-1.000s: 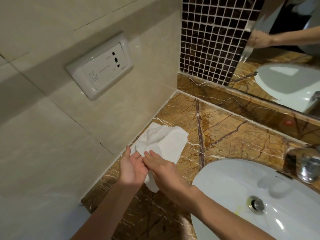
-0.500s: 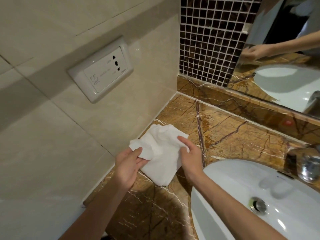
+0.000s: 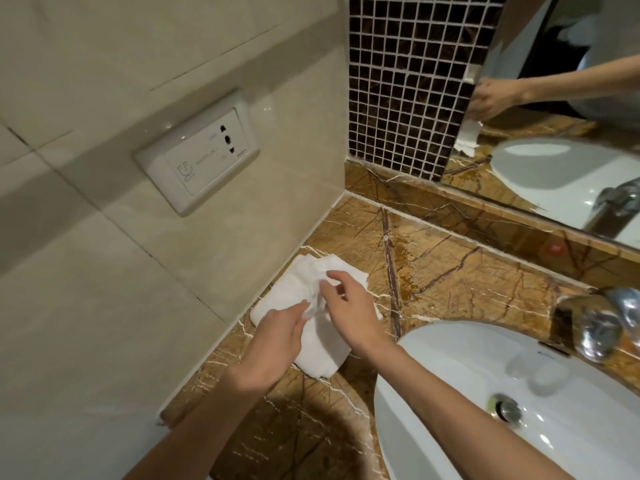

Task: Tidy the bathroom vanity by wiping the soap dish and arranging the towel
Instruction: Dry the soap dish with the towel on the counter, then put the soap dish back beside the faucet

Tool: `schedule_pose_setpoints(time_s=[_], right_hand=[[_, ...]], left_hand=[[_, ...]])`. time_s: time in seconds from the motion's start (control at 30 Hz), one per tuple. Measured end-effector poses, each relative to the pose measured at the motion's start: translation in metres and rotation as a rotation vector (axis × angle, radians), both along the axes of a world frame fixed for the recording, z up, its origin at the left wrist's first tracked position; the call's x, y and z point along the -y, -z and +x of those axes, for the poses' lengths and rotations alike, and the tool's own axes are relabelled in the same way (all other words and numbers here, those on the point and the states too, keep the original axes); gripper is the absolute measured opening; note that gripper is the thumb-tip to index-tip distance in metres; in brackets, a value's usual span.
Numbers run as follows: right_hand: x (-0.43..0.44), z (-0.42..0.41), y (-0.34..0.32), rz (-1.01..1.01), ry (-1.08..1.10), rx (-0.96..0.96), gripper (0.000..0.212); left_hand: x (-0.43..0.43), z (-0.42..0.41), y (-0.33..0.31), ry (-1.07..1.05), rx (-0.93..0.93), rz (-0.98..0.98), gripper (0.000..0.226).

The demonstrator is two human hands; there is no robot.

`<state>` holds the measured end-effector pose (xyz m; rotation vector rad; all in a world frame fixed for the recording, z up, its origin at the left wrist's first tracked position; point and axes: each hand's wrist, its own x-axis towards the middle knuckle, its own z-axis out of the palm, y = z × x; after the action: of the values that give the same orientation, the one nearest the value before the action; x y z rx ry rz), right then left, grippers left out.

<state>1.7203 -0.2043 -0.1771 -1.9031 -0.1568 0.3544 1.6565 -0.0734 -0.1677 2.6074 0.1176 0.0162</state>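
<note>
The fingers [image 3: 325, 282] of the right hand [image 3: 349, 311] curl downward over the middle of the towel [image 3: 313, 296], thumb and forefinger drawn close together where a fold of white cloth rises; it looks like a light pinch on that fold, though the blur there keeps the contact from being certain. The left hand [image 3: 273, 344] lies flat, palm down, fingers stretched out and relaxed, pressing on the near left part of the towel without gripping it. The tips of the two hands nearly meet over the cloth.

The towel lies on the bench [image 3: 450, 271], in the corner strip beside the wall [image 3: 121, 289], its left edge touching or just beside the joint where wall and bench meet. It sits left of the basin [image 3: 467, 393], near the rim but apart from it. Most of the cloth is under or between the two hands; the far end shows beyond the right fingers and the near end pokes out below the left palm.

It is plain white, small, and soft-looking. The far end is bunched into loose rolls and wrinkles, while the near end is flatter, folded into a rounded corner. Its outline is uneven, roughly a long shape running diagonally away from the person along the wall.
</note>
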Motion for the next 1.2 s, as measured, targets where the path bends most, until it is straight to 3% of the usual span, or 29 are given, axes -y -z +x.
schedule_pose_setpoints(time_s=[0.17,0.27,0.37,0.43,0.5,0.6,0.67,0.8,1.0,1.13,1.2], right_hand=[[0.002,0.006,-0.001,0.089,0.069,-0.362,0.027],[0.009,0.001,0.005,0.156,0.131,-0.436,0.019],[0.028,-0.003,0.008,0.231,0.248,-0.449,0.035],[0.050,-0.007,0.004,0.216,0.277,-0.415,0.040],[0.075,-0.012,-0.005,0.128,0.243,-0.352,0.042],[0.116,-0.018,-0.015,-0.017,0.186,-0.291,0.047],[0.143,-0.025,-0.020,-0.090,0.143,-0.248,0.047],[0.197,-0.046,-0.030,-0.153,0.140,-0.163,0.045],[0.292,-0.090,-0.035,-0.236,0.285,-0.164,0.039],[0.354,-0.123,-0.034,-0.192,0.439,-0.185,0.034],[0.387,-0.137,-0.034,-0.163,0.548,-0.223,0.044]], left_hand=[[0.020,0.001,-0.003,0.101,-0.036,0.215,0.050],[0.032,0.005,-0.002,0.163,-0.029,0.290,0.052],[0.044,0.007,0.003,0.295,-0.029,0.309,0.050],[0.049,0.009,0.003,0.375,-0.001,0.196,0.050],[0.055,0.016,-0.002,0.309,0.012,-0.018,0.050],[0.079,0.041,-0.017,0.215,0.019,-0.217,0.034],[0.105,0.052,-0.025,0.285,-0.007,-0.291,0.023],[0.165,0.057,-0.029,0.464,-0.217,-0.293,0.016],[0.268,0.039,-0.022,0.596,-0.207,-0.264,0.011],[0.337,0.012,-0.013,0.505,-0.239,-0.384,0.013],[0.370,-0.003,-0.008,0.403,-0.266,-0.453,0.017]])
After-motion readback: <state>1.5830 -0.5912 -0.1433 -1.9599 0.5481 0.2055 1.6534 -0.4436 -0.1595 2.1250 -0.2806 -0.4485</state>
